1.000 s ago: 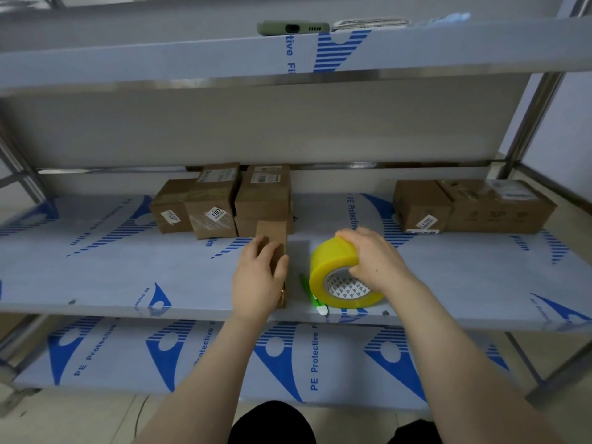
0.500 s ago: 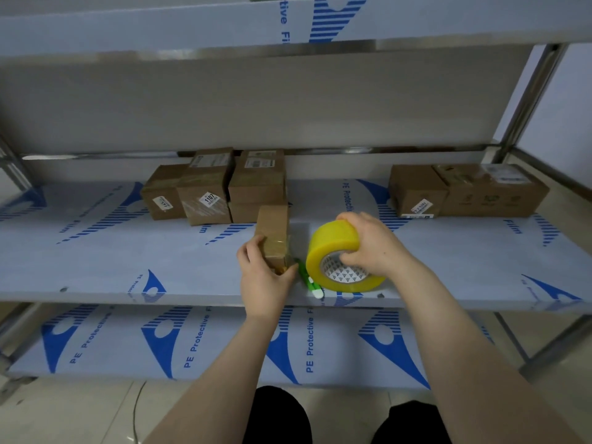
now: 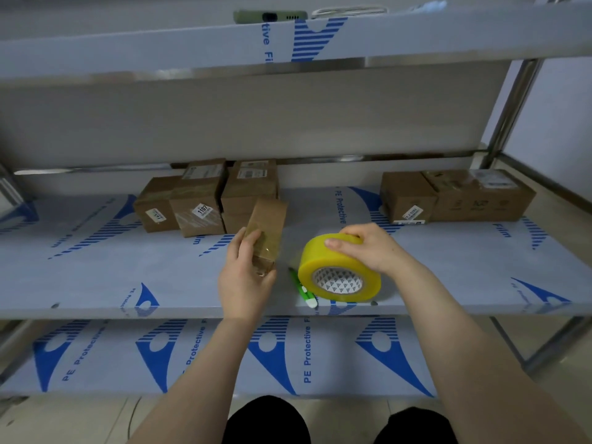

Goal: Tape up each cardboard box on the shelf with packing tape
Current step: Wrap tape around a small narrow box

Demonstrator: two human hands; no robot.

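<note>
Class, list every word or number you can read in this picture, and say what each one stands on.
"PE Protective": lower shelf and middle shelf.
"Film": middle shelf, right side.
"tive Fi" (cut off): top shelf edge.
"1107": label on a box.
Other box labels: too blurred to read.

Left hand (image 3: 245, 280) holds a small box (image 3: 267, 224); right hand (image 3: 371, 248) grips the tape roll (image 3: 336, 267).
</note>
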